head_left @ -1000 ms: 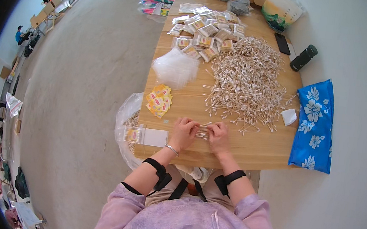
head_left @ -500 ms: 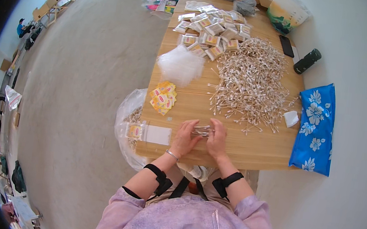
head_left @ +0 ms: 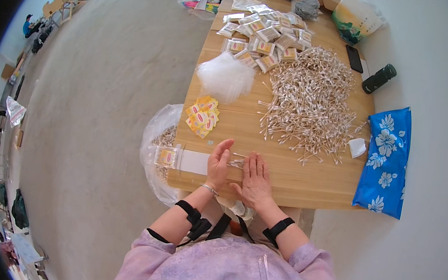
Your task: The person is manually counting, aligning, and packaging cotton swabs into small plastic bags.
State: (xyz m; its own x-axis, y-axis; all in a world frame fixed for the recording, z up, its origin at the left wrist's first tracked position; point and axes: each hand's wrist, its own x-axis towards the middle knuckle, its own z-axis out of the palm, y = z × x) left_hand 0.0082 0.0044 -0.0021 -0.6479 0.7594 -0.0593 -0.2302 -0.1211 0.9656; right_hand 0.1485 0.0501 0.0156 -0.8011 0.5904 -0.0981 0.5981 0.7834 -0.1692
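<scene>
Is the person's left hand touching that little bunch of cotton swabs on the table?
Touching. In the head view the left hand lies with its fingertips on the small bunch of cotton swabs, no gap showing.

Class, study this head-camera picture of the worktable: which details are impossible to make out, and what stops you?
- Cotton swabs between left hand and right hand: count hidden by fingers.
- Clear bag contents: partly behind the table edge.
- Yellow labels: print too small.
- Distant people, upper left: blurred by fisheye rim.

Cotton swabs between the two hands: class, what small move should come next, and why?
Probably press the left hand and right hand together to square the small swab bundle; both hands lie open and flat beside it, and its sticks look splayed.
</scene>
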